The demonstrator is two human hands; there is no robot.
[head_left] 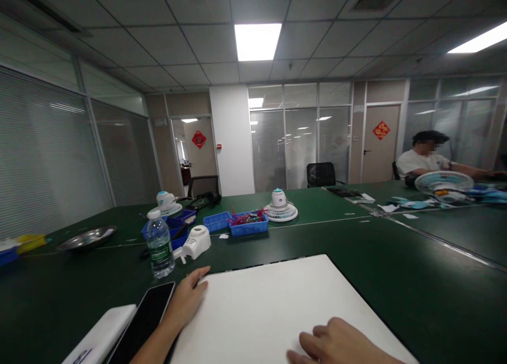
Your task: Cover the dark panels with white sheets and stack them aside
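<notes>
A large white board or pad (261,306) with a dark edge lies flat on the green table in front of me. My left hand (190,295) rests at its upper left corner, fingers stretched out and thumb side apart. Over the lower right of the white surface is my right hand (332,343), its fingers loosely bent and slightly blurred. Nothing shows between those fingers. Beside my left forearm lie a black-screened phone (148,319) and a white box-like item (105,332) with dark markings.
A water bottle (159,245) stands beyond the phone, near a white plastic housing (197,241). Blue trays (249,227), one with red wires, and a white fan part (280,208) sit farther back. A metal dish (87,237) is left. A person (423,158) sits far right.
</notes>
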